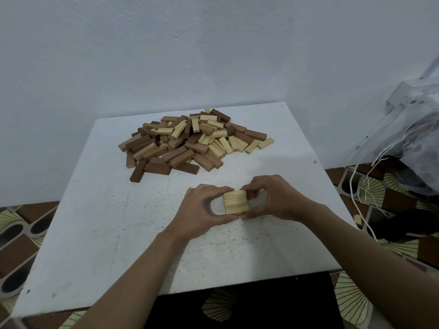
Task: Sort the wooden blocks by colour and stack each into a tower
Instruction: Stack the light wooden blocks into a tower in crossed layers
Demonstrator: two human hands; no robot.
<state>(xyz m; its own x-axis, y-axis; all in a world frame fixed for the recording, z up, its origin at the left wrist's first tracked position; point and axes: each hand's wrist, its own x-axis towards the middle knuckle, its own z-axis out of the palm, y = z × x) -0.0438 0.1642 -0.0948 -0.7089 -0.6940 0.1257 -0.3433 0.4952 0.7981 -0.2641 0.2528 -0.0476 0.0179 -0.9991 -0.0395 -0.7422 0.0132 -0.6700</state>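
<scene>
Open passage along near left of white square desk [95,233]; far middle blocked by loose heap of pale and brown wooden blocks [190,141].

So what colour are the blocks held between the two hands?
Pale yellow wood; the head view shows these light blocks clearly.

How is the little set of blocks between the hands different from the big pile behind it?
The small set is all pale wood; the pile mixes pale and dark brown. The small set is squared up side by side; the pile is jumbled. The left hand and right hand pinch the small set; the pile is untouched. Both rest on the white table.
</scene>
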